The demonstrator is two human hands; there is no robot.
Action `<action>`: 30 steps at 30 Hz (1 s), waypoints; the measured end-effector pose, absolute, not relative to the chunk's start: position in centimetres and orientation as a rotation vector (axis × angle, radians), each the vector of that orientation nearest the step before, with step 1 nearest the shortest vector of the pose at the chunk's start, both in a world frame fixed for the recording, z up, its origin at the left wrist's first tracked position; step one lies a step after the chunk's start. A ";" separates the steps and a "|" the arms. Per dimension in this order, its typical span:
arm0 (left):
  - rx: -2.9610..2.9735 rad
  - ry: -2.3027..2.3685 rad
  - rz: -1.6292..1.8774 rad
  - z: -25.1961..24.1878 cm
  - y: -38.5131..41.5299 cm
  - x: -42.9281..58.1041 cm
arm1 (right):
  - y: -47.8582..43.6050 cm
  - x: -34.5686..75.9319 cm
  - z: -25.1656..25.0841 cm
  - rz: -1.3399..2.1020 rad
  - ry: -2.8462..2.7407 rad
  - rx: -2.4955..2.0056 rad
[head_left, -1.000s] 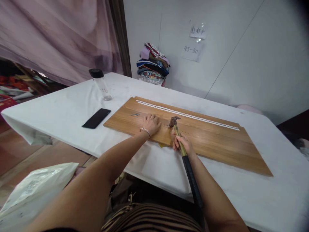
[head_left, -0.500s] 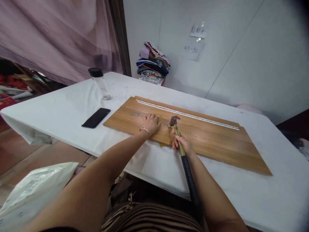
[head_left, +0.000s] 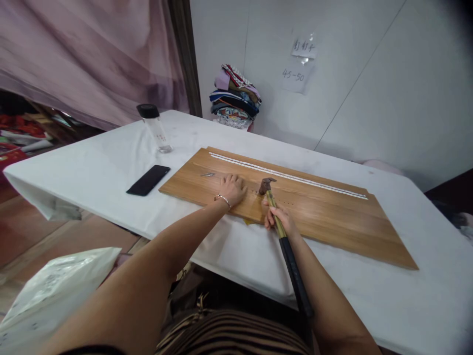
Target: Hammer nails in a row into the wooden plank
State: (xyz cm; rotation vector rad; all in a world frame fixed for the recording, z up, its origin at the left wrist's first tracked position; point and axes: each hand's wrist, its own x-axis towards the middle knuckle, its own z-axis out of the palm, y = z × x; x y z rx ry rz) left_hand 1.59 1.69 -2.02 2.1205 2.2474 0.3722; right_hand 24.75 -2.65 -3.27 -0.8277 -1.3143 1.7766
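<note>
My right hand (head_left: 280, 219) is wrapped round the upper handle of a claw hammer (head_left: 282, 231). The hammer's rusty head is low over the wooden board (head_left: 343, 222), and its black grip runs back along my forearm. I cannot tell whether the head touches the wood. My left hand (head_left: 232, 190), with a bracelet at the wrist, lies palm down on the board left of the head, fingers stretched out. Beyond it lie a few loose nails (head_left: 207, 174). Small dark marks (head_left: 286, 203) run in a row near the hammer; their kind is too small to tell.
Two long white strips (head_left: 288, 174) run along the board's far side. On the white-covered table (head_left: 111, 162), left of the board, are a black phone (head_left: 148, 180) and a clear bottle with a black lid (head_left: 154, 128). Folded clothes (head_left: 235, 98) are stacked by the wall.
The lower end of the hammer's handle has shifted slightly to the right. Both hands stay in almost the same place on and over the board.
</note>
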 end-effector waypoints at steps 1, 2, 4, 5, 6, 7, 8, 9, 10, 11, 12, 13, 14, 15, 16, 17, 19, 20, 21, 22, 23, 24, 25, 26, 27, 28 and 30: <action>2.120 2.248 0.374 -2.0 1.7 1.6 | -2.7 24.7 -3.2 1.778 -1.312 -0.825; 2.120 2.250 0.373 -1.9 1.7 1.6 | -2.7 24.7 -3.2 1.777 -1.308 -0.822; 2.121 2.255 0.369 -1.9 1.7 1.6 | -2.7 24.7 -3.1 1.772 -1.297 -0.823; 2.123 2.256 0.368 -1.9 1.7 1.6 | -2.7 24.7 -3.1 1.769 -1.293 -0.829; 2.127 2.255 0.367 -2.0 1.7 1.6 | -2.7 24.7 -3.1 1.769 -1.290 -0.837; 2.131 2.250 0.366 -2.0 1.7 1.6 | -2.7 24.7 -3.1 1.771 -1.290 -0.845; 2.134 2.246 0.365 -2.1 1.7 1.6 | -2.7 24.7 -3.1 1.775 -1.295 -0.848; 2.135 2.243 0.364 -2.1 1.8 1.6 | -2.7 24.7 -3.1 1.780 -1.301 -0.846; 2.135 2.243 0.364 -2.2 1.8 1.6 | -2.6 24.7 -3.1 1.784 -1.307 -0.840; 2.132 2.245 0.365 -2.2 1.8 1.5 | -2.6 24.8 -3.1 1.785 -1.309 -0.832; 2.132 2.246 0.369 -2.2 1.8 1.5 | -2.6 24.8 -3.1 1.784 -1.307 -0.827; 2.132 2.248 0.373 -2.2 1.8 1.5 | -2.7 24.7 -3.1 1.779 -1.301 -0.826; 2.132 2.248 0.376 -2.1 1.8 1.5 | -2.7 24.7 -3.1 1.774 -1.293 -0.830; 2.132 2.247 0.377 -2.1 1.8 1.5 | -2.7 24.7 -3.1 1.768 -1.285 -0.836; 2.130 2.244 0.378 -2.0 1.7 1.6 | -2.7 24.7 -3.1 1.765 -1.280 -0.843; 2.127 2.241 0.378 -1.9 1.7 1.6 | -2.7 24.7 -3.2 1.765 -1.280 -0.847; 2.121 2.237 0.378 -1.7 1.6 1.6 | -2.7 24.6 -3.2 1.770 -1.289 -0.845; 2.122 2.236 0.379 -1.7 1.6 1.6 | -2.7 24.7 -3.2 1.772 -1.295 -0.840; 2.123 2.236 0.381 -1.7 1.5 1.6 | -2.7 24.7 -3.2 1.771 -1.300 -0.834; 2.122 2.239 0.383 -1.8 1.6 1.6 | -2.7 24.7 -3.2 1.768 -1.303 -0.827; 2.119 2.241 0.386 -1.8 1.6 1.6 | -2.7 24.7 -3.2 1.763 -1.304 -0.820; 2.116 2.242 0.390 -1.9 1.6 1.6 | -2.7 24.7 -3.2 1.758 -1.305 -0.815; 2.115 2.242 0.393 -2.0 1.7 1.6 | -2.7 24.7 -3.2 1.755 -1.305 -0.813; 2.115 2.241 0.395 -2.0 1.7 1.6 | -2.7 24.7 -3.2 1.755 -1.306 -0.814; 2.118 2.239 0.397 -2.1 1.7 1.5 | -2.7 24.7 -3.2 1.757 -1.309 -0.819; 2.122 2.236 0.396 -2.1 1.7 1.5 | -2.6 24.7 -3.3 1.761 -1.312 -0.825; 2.126 2.231 0.396 -2.1 1.7 1.5 | -2.6 24.7 -3.3 1.769 -1.313 -0.835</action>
